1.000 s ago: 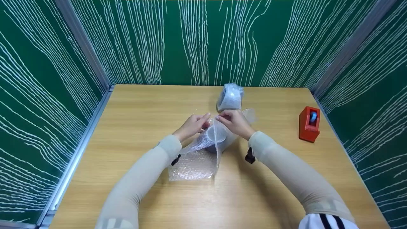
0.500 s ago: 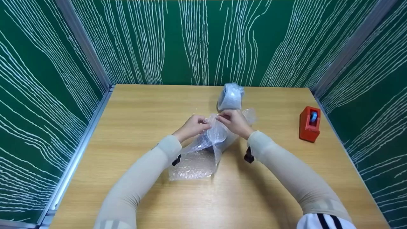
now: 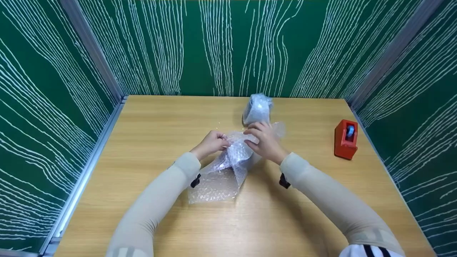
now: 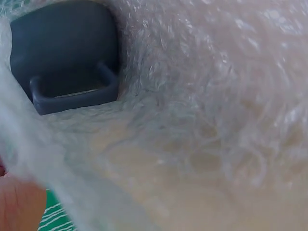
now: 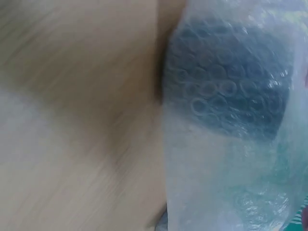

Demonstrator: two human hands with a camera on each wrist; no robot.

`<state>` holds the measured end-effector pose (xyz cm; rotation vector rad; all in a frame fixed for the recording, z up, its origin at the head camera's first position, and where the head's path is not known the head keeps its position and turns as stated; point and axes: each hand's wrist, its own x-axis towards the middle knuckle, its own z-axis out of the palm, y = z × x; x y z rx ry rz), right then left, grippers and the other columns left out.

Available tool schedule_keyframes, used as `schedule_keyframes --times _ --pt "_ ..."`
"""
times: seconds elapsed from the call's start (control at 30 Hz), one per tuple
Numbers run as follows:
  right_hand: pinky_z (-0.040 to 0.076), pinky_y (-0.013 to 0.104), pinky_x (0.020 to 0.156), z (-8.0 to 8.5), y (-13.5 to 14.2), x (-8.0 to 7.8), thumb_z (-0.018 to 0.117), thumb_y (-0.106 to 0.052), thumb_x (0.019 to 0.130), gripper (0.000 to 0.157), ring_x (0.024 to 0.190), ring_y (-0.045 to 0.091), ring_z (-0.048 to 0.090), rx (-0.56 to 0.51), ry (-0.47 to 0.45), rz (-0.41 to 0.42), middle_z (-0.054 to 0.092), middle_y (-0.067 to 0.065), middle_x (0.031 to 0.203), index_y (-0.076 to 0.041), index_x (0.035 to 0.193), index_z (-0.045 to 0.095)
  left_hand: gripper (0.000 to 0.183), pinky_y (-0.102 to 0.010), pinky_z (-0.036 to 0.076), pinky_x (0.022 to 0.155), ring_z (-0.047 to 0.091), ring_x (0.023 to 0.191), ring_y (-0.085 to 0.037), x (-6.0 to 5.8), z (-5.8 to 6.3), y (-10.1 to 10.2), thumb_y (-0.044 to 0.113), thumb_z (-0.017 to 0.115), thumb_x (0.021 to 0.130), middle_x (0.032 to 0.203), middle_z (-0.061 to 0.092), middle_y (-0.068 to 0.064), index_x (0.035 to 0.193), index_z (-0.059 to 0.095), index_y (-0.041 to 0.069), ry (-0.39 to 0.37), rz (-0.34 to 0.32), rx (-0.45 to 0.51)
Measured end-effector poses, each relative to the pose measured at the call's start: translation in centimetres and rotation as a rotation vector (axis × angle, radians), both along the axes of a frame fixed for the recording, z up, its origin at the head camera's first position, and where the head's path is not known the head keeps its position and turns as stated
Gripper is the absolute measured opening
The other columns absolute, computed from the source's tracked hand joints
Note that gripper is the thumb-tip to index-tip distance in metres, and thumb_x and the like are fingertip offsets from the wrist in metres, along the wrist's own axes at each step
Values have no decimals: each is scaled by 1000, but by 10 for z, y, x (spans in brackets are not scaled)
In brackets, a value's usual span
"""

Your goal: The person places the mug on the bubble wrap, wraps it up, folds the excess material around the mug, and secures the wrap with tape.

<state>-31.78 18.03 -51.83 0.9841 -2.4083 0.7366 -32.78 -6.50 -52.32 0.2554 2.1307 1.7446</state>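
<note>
A dark blue-grey mug (image 4: 65, 36) stands inside a sheet of bubble wrap (image 3: 214, 185); its handle (image 4: 79, 100) shows bare in the left wrist view. Through the film in the right wrist view, the mug's side looks blurred by bubbles. The wrap is folded over the mug's top, so the head view hides the rim. My left hand (image 3: 211, 144) pinches the wrap's edge between thumb and fingers, left of the mug. On the other side my right hand (image 3: 267, 143) rests on the wrap with bent, spread fingers, thumb apart from them.
Behind my right hand stands another bubble-wrapped object (image 3: 257, 109). A red tape dispenser (image 3: 345, 140) with a blue core is near the table's right edge. Green panels with white wavy lines (image 3: 217, 46) enclose the wooden table (image 3: 171, 114) at the back and sides.
The wrap has come down over the mug's opening, which showed earlier. My left hand has drawn slightly left and towards me. My right fingers have gone from pinching the wrap to spreading over it.
</note>
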Motion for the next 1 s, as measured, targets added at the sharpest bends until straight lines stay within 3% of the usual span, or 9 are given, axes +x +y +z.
schedule_keyframes --times 0.07,0.13,0.37,0.57,0.7,0.77,0.87,1.0 --pt "52 59 101 -3 2 5 88 -11 89 27 116 40 64 24 57 33 75 17 120 -3 113 78 32 -24 63 81 64 80 -8 0 0 1 -5 66 96 81 63 4 72 58 14 -10 8 7" --pt "53 58 102 -4 3 10 88 -13 89 30 116 39 65 44 59 69 76 17 121 -3 115 77 30 -23 62 80 64 79 -8 1 0 1 -4 66 96 81 64 4 73 59 14 -9 14 4" --pt "50 60 115 -12 6 30 84 -29 93 53 130 38 65 145 -101 163 72 18 137 -1 136 70 26 -21 57 75 60 79 -9 1 -5 1 -5 68 89 80 60 5 75 58 14 48 29 -25" --pt "43 62 121 -19 8 39 86 -31 91 66 137 38 62 241 -167 148 68 17 148 -3 147 63 26 -23 54 72 55 85 -14 -1 -7 2 -9 67 84 92 56 0 105 58 4 36 40 -2" --pt "43 60 123 -21 8 41 85 -28 93 65 137 39 63 264 -189 142 66 18 149 -3 149 62 51 -24 58 79 61 97 -18 -2 -7 2 -9 67 83 112 63 -9 134 59 -6 23 15 -2" --pt "44 60 122 -22 7 42 83 -27 95 62 136 39 63 270 -196 142 67 19 148 -3 149 62 62 -25 60 83 62 102 -19 -3 -6 1 -9 67 84 121 64 -13 144 58 -6 30 -4 -13" --pt "45 59 121 -25 5 42 81 -25 97 57 134 39 65 266 -193 146 69 19 146 -2 147 64 68 -27 61 88 63 106 -20 -4 -5 0 -8 68 85 130 64 -16 152 56 -2 34 -35 -18" --pt "49 57 117 -29 3 40 80 -24 99 48 125 38 69 265 -148 151 74 18 134 -2 139 68 66 -29 61 91 65 112 -22 -6 -4 1 -5 69 89 138 64 -20 153 54 -4 43 -77 -18"
